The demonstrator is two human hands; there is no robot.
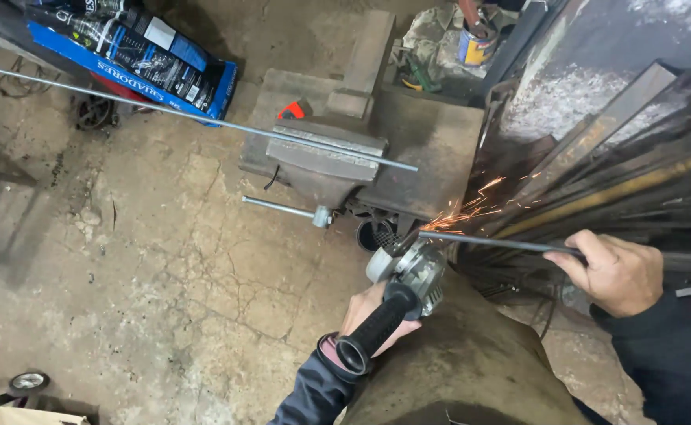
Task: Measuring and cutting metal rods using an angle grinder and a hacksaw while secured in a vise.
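Left hand (371, 315): fingers wrapped round the ribbed black side handle of a grey angle grinder (410, 271).
Right hand (617, 273): closed tight on a thin dark steel rod (487, 242), held level.
Contact: rod tip meets the grinder disc; orange sparks (467, 211) spray up.
Vise (326, 161): heavy, rusty iron, clamping a long bright rod (164, 106).
Floor (164, 260): cracked, dusty concrete.
Package (137, 51): flat blue box with white lettering, upper left.
Can (478, 43): yellow and blue, top centre.
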